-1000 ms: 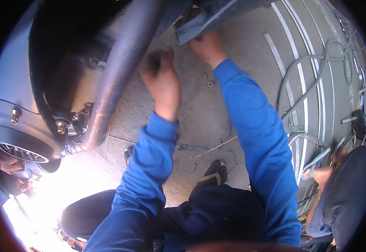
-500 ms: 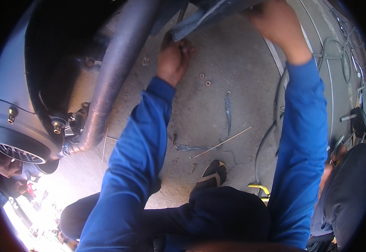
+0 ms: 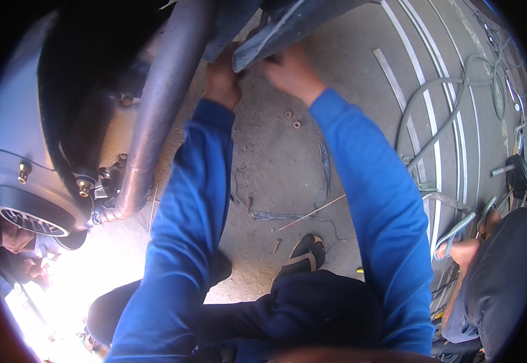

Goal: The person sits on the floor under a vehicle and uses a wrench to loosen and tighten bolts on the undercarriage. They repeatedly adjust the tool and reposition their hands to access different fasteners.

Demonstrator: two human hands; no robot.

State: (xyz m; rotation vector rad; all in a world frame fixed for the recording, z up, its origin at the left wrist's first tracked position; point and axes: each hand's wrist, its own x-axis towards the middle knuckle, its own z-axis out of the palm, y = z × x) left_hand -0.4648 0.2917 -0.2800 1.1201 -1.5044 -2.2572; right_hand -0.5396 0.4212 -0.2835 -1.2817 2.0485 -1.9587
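A dark grey panel, like a vehicle fender, hangs at the top of the view with its pointed lower end toward me. My left hand reaches up beside that end, its fingers hidden behind the panel. From the right, my right hand comes in under the panel's lower edge; its fingers are out of sight too, and I cannot make out whether it grips anything. A thick, bare metal exhaust pipe slants down just left of my left hand.
A grey rounded cover with a vent stands at the left. On the concrete lie two nuts, a bolt and a thin rod. Long metal strips and a hose lie at right. Another person's leg is lower right; bright glare fills lower left.
My right hand has moved left and down from the panel's right part to near its lower end. My left hand has shifted slightly left, its fingers now behind the panel.
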